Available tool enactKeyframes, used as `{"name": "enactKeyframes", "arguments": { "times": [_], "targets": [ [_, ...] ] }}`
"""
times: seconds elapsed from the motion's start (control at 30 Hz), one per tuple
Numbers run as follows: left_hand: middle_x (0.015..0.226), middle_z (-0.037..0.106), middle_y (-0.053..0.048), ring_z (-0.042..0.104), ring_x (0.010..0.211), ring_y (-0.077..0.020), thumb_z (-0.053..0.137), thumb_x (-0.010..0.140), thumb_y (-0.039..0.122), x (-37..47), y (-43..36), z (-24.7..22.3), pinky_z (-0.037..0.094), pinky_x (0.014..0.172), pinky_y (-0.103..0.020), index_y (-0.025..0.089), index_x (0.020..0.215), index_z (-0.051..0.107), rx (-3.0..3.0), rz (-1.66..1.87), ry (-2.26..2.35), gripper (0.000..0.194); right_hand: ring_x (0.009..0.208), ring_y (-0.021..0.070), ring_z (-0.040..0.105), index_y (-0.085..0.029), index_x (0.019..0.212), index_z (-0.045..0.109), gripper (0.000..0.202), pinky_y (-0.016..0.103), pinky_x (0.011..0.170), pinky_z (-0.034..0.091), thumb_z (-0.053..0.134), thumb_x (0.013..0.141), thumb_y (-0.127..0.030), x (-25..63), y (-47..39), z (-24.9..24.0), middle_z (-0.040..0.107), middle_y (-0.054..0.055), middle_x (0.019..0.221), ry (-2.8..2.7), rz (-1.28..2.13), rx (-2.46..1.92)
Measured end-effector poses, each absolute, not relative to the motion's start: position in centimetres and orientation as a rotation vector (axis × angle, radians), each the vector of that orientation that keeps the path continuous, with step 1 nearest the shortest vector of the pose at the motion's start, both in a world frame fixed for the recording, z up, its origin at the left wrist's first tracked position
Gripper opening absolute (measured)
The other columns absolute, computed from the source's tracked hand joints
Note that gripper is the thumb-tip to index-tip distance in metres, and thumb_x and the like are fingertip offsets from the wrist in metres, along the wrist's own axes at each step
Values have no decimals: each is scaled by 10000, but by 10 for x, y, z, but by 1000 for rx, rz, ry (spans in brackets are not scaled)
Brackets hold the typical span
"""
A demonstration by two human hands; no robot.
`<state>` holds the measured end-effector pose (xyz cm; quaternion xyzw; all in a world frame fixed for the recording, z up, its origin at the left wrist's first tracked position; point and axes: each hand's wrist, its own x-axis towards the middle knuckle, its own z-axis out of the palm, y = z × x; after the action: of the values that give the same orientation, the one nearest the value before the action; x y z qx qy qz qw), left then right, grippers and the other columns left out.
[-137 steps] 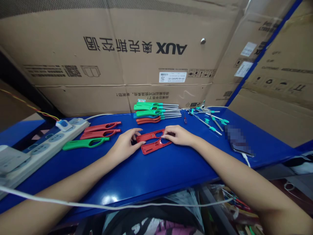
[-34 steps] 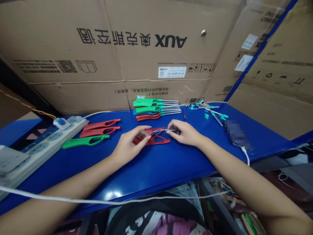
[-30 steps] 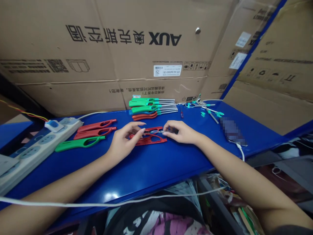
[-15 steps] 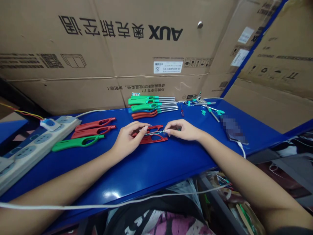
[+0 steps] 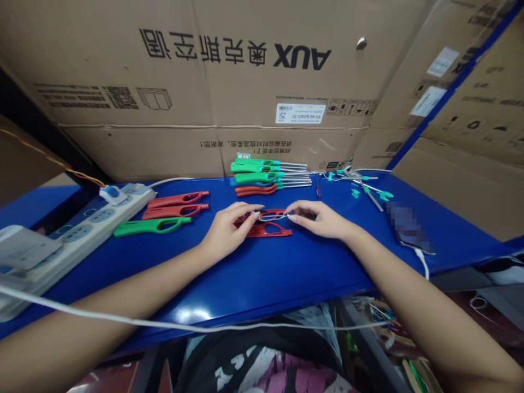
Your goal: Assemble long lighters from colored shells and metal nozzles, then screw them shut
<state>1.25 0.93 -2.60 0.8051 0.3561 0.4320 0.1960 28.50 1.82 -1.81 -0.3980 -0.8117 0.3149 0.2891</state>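
Thin pale wires [image 5: 273, 218] run between my two hands, above two red plastic shell halves [image 5: 270, 230] lying on the blue table [image 5: 229, 284]. My left hand [image 5: 229, 226] pinches the left end of the wires between thumb and forefinger and covers the left part of the shells. At the other end, my right hand [image 5: 317, 218] has its thumb and fingertips closed on the wires near the shells' right tips. Whatever small part sits at the fingertips is too small to make out.
Red handles [image 5: 176, 210] and a green one [image 5: 149, 226] lie left, beside a white power strip [image 5: 88, 229]. Assembled lighters [image 5: 256, 177] are stacked behind. Rods with teal parts [image 5: 370, 191], a small screwdriver [image 5: 318, 189] and a phone [image 5: 409, 226] are at right. A white cable [image 5: 196, 327] crosses in front.
The view has shifted, so most things appear farther right. Both hands keep their pinches, and the wires between them now bow more over the shells.
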Motion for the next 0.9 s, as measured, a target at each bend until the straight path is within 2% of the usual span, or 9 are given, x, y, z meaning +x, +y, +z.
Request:
{"name": "enactKeyframes", "arguments": {
  "times": [0.1, 0.17, 0.3, 0.5, 0.73, 0.9],
  "targets": [
    [1048, 753, -72, 689, 967, -202, 535, 988, 336, 12, 8, -25, 541, 890, -330, 208, 1127, 738, 2263, 1219, 973, 278, 795, 153, 592, -194, 1214, 659, 360, 303, 741, 494, 539, 973, -433, 283, 17, -17, 699, 68, 1050, -2200, 879, -988],
    [1051, 754, -68, 690, 968, -199, 538, 990, 331, 12, 7, -25, 536, 891, -325, 210, 1126, 739, 2269, 1224, 962, 271, 820, 152, 594, -185, 1227, 653, 353, 313, 782, 501, 514, 987, -403, 282, 17, -16, 694, 76, 1101, -2201, 937, -955],
    [1051, 752, -68, 689, 961, -192, 555, 987, 324, 12, 8, -27, 532, 889, -314, 202, 1121, 742, 2262, 1233, 955, 260, 819, 143, 577, -176, 1190, 654, 312, 306, 790, 498, 509, 989, -366, 282, 17, -17, 678, 72, 1083, -2180, 969, -932],
    [1053, 756, -72, 688, 976, -207, 558, 984, 330, 12, 10, -28, 535, 887, -332, 211, 1124, 745, 2298, 1231, 953, 262, 731, 123, 516, -210, 1157, 612, 245, 269, 693, 471, 521, 990, -364, 287, 18, -21, 604, 33, 957, -2165, 963, -948],
    [998, 771, -78, 669, 911, -221, 544, 987, 318, 1, 20, -27, 534, 859, -378, 211, 1101, 751, 2561, 1100, 950, 260, 832, 144, 572, -208, 1156, 596, 233, 315, 801, 507, 535, 986, -355, 287, 17, -20, 601, 38, 978, -2191, 1003, -905],
    [961, 757, -86, 635, 886, -232, 542, 993, 325, -5, 18, -18, 514, 814, -390, 203, 1060, 759, 2733, 949, 943, 258, 813, 139, 595, -203, 1228, 570, 295, 306, 771, 507, 576, 959, -322, 286, 12, -13, 603, 27, 933, -2205, 1045, -896]
  ]
}}
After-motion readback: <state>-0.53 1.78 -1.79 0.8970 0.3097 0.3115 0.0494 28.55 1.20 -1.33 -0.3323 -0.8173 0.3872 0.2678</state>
